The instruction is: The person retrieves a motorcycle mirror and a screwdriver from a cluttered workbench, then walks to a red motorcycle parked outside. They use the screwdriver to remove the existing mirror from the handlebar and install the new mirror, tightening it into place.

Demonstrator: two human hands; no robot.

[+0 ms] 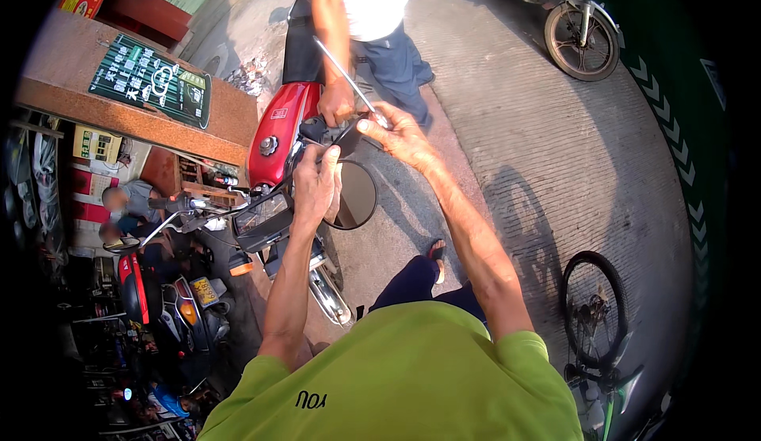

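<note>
The left hand [315, 183] is clasping the round mirror [354, 195] on the red motorcycle [277, 132], steadying it while the right hand [399, 134] is pinching its stem fitting just above that grip.

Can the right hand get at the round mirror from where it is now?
Probably yes. The right hand sits at the handlebar just above the round mirror, with open air between them; the left hand covers only the mirror's left edge.

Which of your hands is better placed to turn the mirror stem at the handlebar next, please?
Probably the right hand: its fingertips already pinch near the stem's base by the handlebar. The left hand is wrapped around the round mirror, steadying it.
</note>
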